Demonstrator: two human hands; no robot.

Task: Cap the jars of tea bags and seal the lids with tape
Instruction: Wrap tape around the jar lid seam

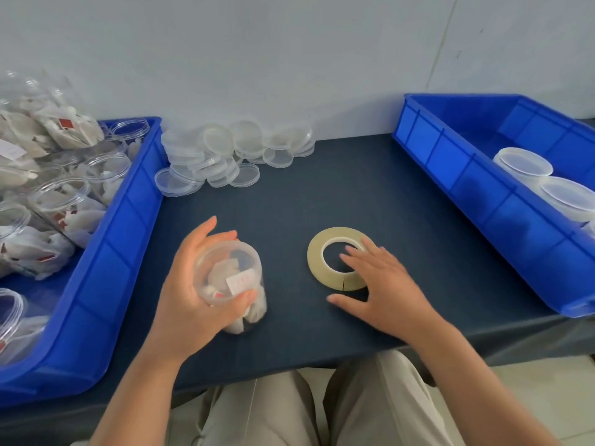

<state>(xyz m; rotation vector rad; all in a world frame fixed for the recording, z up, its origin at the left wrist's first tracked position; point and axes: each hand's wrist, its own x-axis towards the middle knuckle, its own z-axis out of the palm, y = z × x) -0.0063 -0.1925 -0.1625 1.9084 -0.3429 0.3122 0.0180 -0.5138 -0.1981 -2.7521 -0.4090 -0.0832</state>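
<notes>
L hand (190, 284) curls round the jar (230, 278), upright, mouth end up; R hand (383, 284), right of jar, rests flat on tape roll (317, 252), fingers spread, gripping nothing.

worn: light beige trousers (370, 410) | fabric: creased, seam down left leg | forearms (151, 378): bare

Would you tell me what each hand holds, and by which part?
The left hand grips the jar round its upper part. The right hand holds nothing; its flat fingers rest on the tape roll.
</notes>
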